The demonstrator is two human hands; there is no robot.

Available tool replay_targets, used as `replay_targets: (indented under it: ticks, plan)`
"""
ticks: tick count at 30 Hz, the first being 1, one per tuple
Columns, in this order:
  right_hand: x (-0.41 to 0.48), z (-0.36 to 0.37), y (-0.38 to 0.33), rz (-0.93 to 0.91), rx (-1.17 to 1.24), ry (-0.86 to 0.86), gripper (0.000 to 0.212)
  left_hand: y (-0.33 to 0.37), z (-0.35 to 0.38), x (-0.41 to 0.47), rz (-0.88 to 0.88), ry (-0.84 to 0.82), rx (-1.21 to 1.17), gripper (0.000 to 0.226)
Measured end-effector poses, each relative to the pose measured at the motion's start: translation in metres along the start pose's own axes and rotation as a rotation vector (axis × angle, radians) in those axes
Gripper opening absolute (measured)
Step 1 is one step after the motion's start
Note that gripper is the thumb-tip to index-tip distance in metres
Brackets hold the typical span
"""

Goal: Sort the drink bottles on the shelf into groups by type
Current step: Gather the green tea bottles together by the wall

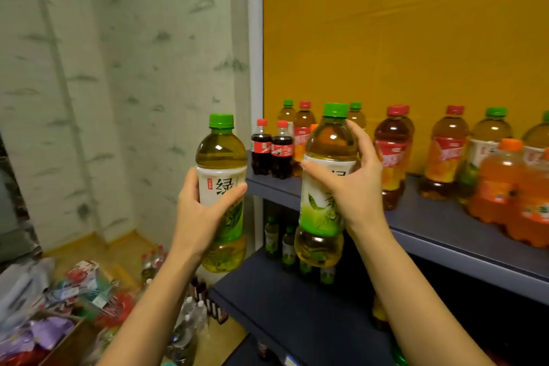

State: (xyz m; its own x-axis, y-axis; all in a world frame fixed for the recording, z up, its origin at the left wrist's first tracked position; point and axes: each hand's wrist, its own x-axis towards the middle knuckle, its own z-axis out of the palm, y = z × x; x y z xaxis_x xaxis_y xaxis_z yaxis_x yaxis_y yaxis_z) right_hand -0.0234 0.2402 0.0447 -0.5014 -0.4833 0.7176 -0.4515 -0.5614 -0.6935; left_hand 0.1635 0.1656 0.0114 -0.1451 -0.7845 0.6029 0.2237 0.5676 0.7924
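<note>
**A:** Which step is in hand?

**B:** Two green-tea bottles are held upright in front of the upper shelf board point(445, 217). The left bottle point(221, 157) is gripped round its label by the left hand point(202, 211). The right bottle point(326, 142) is clasped at shoulder and label by the right hand point(353, 187).

**A:** What is called for next?

**B:** Probably both should be set with their kind. Similar green-capped bottles point(271, 235) are seen just below the right hand, on the lower shelf board point(282, 291). Red-capped tea bottles point(392, 151) and orange sodas point(502, 181) stand mixed to the right of that hand. Small colas point(261, 151) are seen between the hands, further back.

**A:** Materials?

**B:** Clear moulded plastic, glossy label sleeves and ridged screw caps. The surfaces look smooth, so a firm grip is advised.
</note>
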Motion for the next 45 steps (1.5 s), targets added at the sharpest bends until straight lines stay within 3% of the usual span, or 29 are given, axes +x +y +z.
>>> replay_targets:
  ticks: [9, 23, 39, 43, 45]
  plan:
    - [0.042, 0.135, 0.059, -0.029, 0.005, -0.059, 0.077, -0.057, -0.072, 0.085, 0.009, 0.035, 0.055, 0.04]
    - [0.163, 0.294, 0.178, -0.038, -0.102, -0.011, 0.076, -0.166, -0.1, 0.255, 0.03, -0.066, 0.06, 0.037]
    - [0.235, 0.337, 0.274, 0.058, -0.356, 0.152, 0.076, -0.236, -0.074, 0.348, -0.056, -0.355, -0.099, 0.038]
    - [0.244, 0.334, 0.28, 0.193, -0.399, 0.1, 0.086, -0.255, -0.064, 0.356, -0.069, -0.387, -0.139, 0.042]
    - [0.243, 0.33, 0.272, 0.268, -0.411, 0.084, 0.081, -0.264, -0.058, 0.357, -0.071, -0.393, -0.161, 0.05]
